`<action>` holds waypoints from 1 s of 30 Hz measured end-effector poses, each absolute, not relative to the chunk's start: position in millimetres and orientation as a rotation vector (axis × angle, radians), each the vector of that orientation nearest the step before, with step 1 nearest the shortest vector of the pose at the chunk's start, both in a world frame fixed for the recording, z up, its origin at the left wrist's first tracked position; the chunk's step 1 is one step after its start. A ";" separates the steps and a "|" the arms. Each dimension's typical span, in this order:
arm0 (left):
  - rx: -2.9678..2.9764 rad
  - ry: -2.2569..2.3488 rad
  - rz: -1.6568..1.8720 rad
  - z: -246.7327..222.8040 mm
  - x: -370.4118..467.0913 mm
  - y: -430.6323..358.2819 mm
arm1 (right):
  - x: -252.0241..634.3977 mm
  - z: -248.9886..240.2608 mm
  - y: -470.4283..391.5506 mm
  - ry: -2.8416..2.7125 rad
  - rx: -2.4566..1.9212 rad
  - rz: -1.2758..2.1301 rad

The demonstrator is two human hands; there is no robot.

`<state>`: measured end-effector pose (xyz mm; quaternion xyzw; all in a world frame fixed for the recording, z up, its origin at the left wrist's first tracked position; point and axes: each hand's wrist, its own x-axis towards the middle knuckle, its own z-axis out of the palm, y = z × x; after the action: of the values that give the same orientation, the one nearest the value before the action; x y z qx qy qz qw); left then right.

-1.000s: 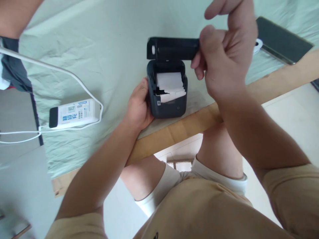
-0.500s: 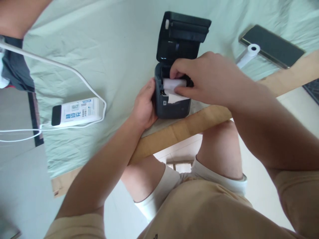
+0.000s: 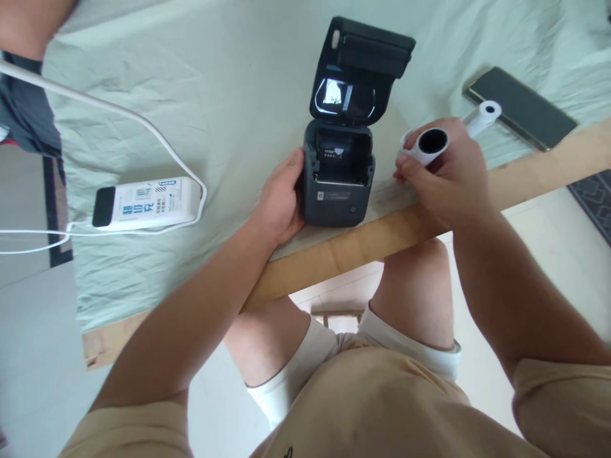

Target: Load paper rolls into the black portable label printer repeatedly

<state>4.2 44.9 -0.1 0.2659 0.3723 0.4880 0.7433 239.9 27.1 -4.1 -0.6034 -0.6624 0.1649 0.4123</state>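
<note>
A small dark label printer (image 3: 337,203) stands near the table's front edge with its lid (image 3: 363,70) swung up, and its paper bay shows no roll inside. My left hand (image 3: 282,203) is closed against the printer's left side, thumb along the casing and the other fingers hidden behind it. To the right of the printer, my right hand (image 3: 453,168) grips a white paper roll (image 3: 424,156) with a dark hollow core facing up. Just beyond that hand, a thinner white paper roll (image 3: 489,113) leans or lies by a dark phone (image 3: 522,108).
A pale green cloth (image 3: 229,95) covers the table, with a bare wooden edge (image 3: 344,251) along the front. At the left lies a white power bank (image 3: 147,203) with a white cable (image 3: 114,108). Part of another person's arm (image 3: 33,25) shows at the upper left.
My right hand has lifted the paper roll out of the printer and moved it to the right. My left hand still holds the printer, and the lid stays raised.
</note>
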 end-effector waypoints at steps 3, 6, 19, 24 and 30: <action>0.572 0.839 1.080 0.5 5.1 45.0 | 239.0 0.4 35.0 -1.784 -1.543 0.347; 0.573 0.842 1.086 0.8 5.4 44.7 | 234.4 -2.1 43.8 -1.824 -1.636 0.330; 0.541 0.825 1.084 3.3 5.2 44.5 | 315.6 -14.3 41.6 -1.493 -1.553 -0.299; 0.546 0.794 1.075 2.8 4.4 45.6 | 311.9 -23.7 59.6 -1.436 -1.828 -0.115; 0.539 0.779 1.009 7.9 4.8 44.5 | 313.6 -30.1 59.5 -1.398 -1.740 0.076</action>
<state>4.8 44.5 7.9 0.2486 0.3592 0.4654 0.7698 313.6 59.5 -30.1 -0.7000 -0.5626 0.0304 0.4387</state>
